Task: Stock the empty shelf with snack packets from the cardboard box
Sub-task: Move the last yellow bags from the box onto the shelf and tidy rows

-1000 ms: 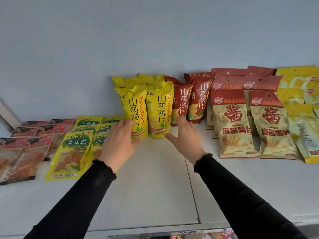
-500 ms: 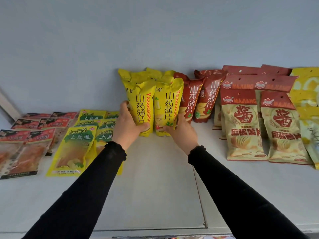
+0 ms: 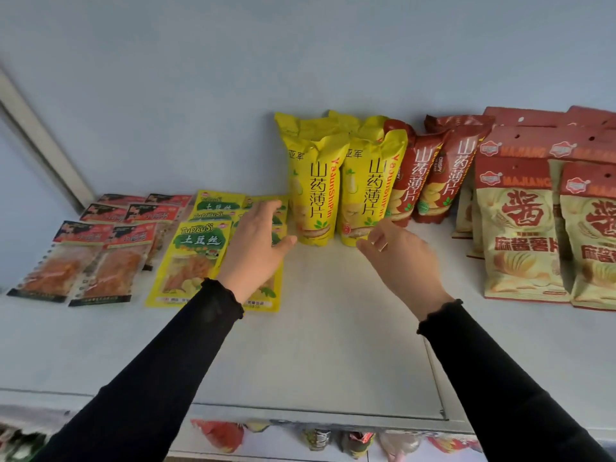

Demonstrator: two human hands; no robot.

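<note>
Two tall yellow yam-chip packets (image 3: 315, 191) (image 3: 368, 188) stand upright side by side on the white shelf (image 3: 320, 328), with more yellow ones behind them. My left hand (image 3: 258, 248) hovers open just left of the packets, fingers spread, holding nothing. My right hand (image 3: 400, 258) is open just in front of the right packet's base, apart from it. The cardboard box is out of view.
Dark red yam-chip packets (image 3: 430, 181) stand to the right, then beige sesame-chip bags (image 3: 520, 235). Flat yellow-green potato-shred packets (image 3: 196, 258) and red-topped packets (image 3: 86, 261) lie to the left. More snacks (image 3: 220, 435) show on the shelf below.
Both hands have let go of the two yellow packets and drawn back a little toward me. The packets now stand on their own.
</note>
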